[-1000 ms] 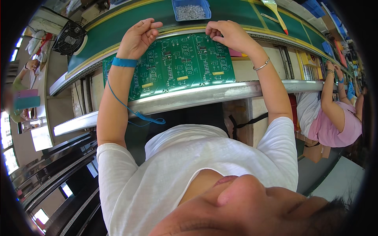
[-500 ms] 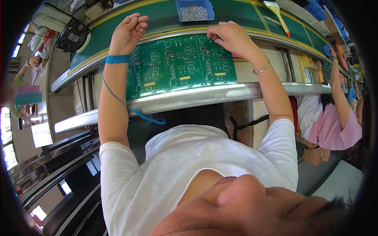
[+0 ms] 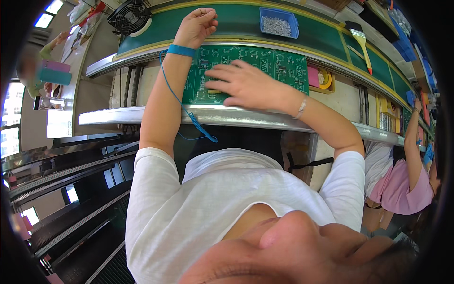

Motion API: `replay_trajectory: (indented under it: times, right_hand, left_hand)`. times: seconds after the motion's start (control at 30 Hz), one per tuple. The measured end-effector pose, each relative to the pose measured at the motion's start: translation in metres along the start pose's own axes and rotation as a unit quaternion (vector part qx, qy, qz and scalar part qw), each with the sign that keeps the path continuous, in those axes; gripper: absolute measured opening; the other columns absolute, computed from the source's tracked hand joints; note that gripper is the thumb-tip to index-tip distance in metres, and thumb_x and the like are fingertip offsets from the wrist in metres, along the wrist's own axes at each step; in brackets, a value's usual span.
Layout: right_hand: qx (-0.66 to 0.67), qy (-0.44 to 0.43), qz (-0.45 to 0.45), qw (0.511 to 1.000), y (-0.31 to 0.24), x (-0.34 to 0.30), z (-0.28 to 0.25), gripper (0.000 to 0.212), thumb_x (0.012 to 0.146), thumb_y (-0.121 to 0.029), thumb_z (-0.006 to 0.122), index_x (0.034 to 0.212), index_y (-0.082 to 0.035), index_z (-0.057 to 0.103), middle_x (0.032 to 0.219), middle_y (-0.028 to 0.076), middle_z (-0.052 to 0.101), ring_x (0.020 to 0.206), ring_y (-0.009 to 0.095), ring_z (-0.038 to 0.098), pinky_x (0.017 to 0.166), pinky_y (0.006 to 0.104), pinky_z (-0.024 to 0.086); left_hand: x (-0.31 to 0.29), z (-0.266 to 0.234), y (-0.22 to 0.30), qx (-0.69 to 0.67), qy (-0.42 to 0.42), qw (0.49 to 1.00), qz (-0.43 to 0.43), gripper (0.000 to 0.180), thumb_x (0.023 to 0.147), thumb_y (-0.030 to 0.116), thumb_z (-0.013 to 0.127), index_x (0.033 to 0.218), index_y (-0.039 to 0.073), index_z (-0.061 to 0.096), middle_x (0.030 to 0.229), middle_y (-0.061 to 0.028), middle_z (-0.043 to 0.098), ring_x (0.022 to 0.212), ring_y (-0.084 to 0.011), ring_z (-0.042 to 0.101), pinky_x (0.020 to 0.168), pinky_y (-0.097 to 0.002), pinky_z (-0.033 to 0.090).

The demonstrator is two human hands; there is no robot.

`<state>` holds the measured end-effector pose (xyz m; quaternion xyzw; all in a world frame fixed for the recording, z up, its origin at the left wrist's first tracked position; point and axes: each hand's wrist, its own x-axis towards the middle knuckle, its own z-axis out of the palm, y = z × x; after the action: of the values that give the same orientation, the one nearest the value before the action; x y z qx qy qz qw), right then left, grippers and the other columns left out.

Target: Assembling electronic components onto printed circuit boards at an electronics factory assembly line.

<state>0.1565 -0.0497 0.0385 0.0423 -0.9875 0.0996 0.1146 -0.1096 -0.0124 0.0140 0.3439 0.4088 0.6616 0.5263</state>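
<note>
A green circuit board panel (image 3: 269, 56) with digit displays and small parts lies across the metal rails. Over its left-middle part my right hand (image 3: 246, 86) is spread, fingers apart and slightly blurred; whether it touches the board I cannot tell. My left hand (image 3: 198, 28) hovers beyond the board's far left edge, fingers curled and pressed together; whatever they hold is hidden or too small to make out. A blue wrist strap (image 3: 182, 50) with a coiled cord circles my left wrist. A blue tray (image 3: 295, 27) of small clear parts stands on the green belt, right of my left hand.
A black fan (image 3: 128, 18) stands at the far left of the green belt (image 3: 231, 23). A paintbrush (image 3: 361, 42) lies at the far right. The near metal rail (image 3: 227, 116) runs in front of me. Co-workers sit to the right, in a pink sleeve (image 3: 402, 182), and far left.
My right hand has gone from the board's far right edge leftward and nearer, its fingers opening out. My left hand stays curled beyond the board. The whole view has shifted.
</note>
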Motion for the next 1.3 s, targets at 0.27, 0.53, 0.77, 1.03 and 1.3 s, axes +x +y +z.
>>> replay_trajectory:
  times: [0.27, 0.53, 0.77, 1.03, 1.3]
  right_hand:
    - [-0.011, -0.022, 0.026, 0.999, -0.004, -0.013, 0.014, 0.055, 0.098, -0.044, 0.062, 0.141, -0.01, 0.057, 0.15, 0.011, 0.054, 0.141, 0.03, 0.047, 0.112, 0.0524, 0.038]
    - [0.096, -0.163, 0.193, 0.963, 0.02, -0.064, -0.068, 0.028, 0.093, -0.024, 0.069, 0.114, -0.005, 0.071, 0.115, 0.011, 0.073, 0.114, 0.029, 0.066, 0.105, 0.0459, 0.045]
    - [-0.117, 0.094, 0.23, 0.961, 0.154, -0.057, -0.07, 0.018, 0.091, -0.018, 0.069, 0.108, -0.012, 0.072, 0.102, 0.007, 0.072, 0.102, 0.029, 0.066, 0.088, 0.0417, 0.051]
    - [-0.169, 0.072, 0.265, 0.947, 0.178, -0.029, -0.04, 0.01, 0.089, -0.017, 0.071, 0.098, -0.014, 0.071, 0.095, 0.002, 0.073, 0.1, 0.025, 0.066, 0.089, 0.046, 0.046]
    - [-0.179, 0.166, 0.253, 0.936, 0.16, -0.033, -0.055, 0.007, 0.085, -0.018, 0.071, 0.085, -0.011, 0.071, 0.084, 0.011, 0.07, 0.091, 0.033, 0.067, 0.083, 0.0505, 0.046]
  left_hand:
    - [-0.001, 0.012, -0.003, -0.013, -0.061, 0.998, -0.026, 0.011, 0.099, 0.012, 0.07, 0.106, 0.005, 0.067, 0.092, -0.0034, 0.068, 0.079, -0.0126, 0.066, 0.067, -0.0252, 0.057]
    - [-0.027, 0.053, -0.011, 0.055, -0.148, 0.983, -0.088, 0.011, 0.1, 0.013, 0.068, 0.109, 0.006, 0.068, 0.097, -0.0026, 0.069, 0.085, -0.0101, 0.068, 0.067, -0.02, 0.057]
    - [-0.025, 0.065, -0.02, 0.076, -0.17, 0.976, -0.116, 0.012, 0.1, 0.013, 0.069, 0.109, 0.005, 0.068, 0.098, -0.0038, 0.069, 0.084, -0.0103, 0.069, 0.067, -0.0199, 0.059]
    - [-0.026, 0.067, -0.025, 0.092, -0.152, 0.978, -0.114, 0.014, 0.098, 0.011, 0.071, 0.108, 0.001, 0.07, 0.099, -0.0082, 0.072, 0.084, -0.0147, 0.072, 0.069, -0.0226, 0.061]
    - [-0.029, 0.086, -0.063, 0.435, -0.102, 0.886, 0.124, 0.008, 0.088, 0.007, 0.074, 0.095, 0.003, 0.073, 0.091, -0.0089, 0.07, 0.078, -0.0229, 0.07, 0.067, -0.0343, 0.055]
